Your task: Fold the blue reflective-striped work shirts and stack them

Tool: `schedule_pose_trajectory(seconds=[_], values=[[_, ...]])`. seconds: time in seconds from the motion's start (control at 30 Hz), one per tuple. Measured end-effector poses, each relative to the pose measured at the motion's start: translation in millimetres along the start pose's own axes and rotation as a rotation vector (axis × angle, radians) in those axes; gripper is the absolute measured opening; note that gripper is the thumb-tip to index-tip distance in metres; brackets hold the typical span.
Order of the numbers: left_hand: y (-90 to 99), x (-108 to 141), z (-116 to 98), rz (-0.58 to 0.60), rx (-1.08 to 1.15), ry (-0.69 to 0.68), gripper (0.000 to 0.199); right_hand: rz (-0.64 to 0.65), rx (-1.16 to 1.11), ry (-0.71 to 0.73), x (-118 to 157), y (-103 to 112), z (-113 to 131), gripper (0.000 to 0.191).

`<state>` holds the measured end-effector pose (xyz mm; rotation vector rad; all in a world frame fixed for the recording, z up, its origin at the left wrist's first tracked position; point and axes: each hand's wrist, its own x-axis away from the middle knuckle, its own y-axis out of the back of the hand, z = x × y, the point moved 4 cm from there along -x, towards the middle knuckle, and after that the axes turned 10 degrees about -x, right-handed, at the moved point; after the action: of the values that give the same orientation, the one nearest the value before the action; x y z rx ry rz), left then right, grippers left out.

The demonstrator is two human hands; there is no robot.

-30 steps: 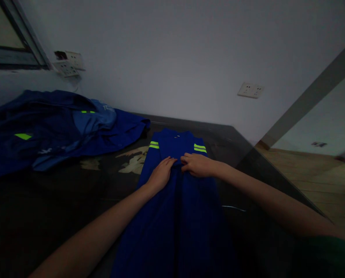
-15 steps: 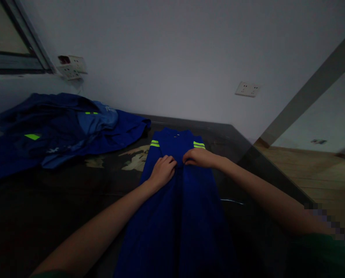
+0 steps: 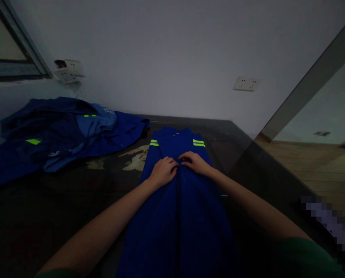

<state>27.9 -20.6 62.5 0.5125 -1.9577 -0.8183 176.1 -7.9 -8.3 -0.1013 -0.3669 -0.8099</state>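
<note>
Your fingers (image 3: 172, 163) curl half-closed over the blue garment (image 3: 201, 200), any grip unclear. Uneven tugging could skew it beneath them.

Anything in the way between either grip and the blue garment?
Nothing visible: the left grip and right grip are both over the blue garment, near its middle. The heap of clothes lies off to the left, clear of both.

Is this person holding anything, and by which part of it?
I can't tell: the left grip and right grip are close together over the upper middle of the blue garment, but whether either pinches it is unclear.
</note>
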Motion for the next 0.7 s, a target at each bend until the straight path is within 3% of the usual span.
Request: schedule_pose_trajectory(seconds=[0.17,0.4,0.7], values=[[1.7,0,-2,-0.013,-0.030,0.022,0.014,-0.048,0.137,-0.008,3,-13,-11,0.006],[-3.8,-1,-6,0.100,-0.073,0.055,0.010,-0.054,0.064,0.006,-1,-12,-9,0.005],[-3.5,0,-7,0.106,-0.121,0.048,0.013,-0.071,0.212,-0.027,2,-29,-13,0.008]])
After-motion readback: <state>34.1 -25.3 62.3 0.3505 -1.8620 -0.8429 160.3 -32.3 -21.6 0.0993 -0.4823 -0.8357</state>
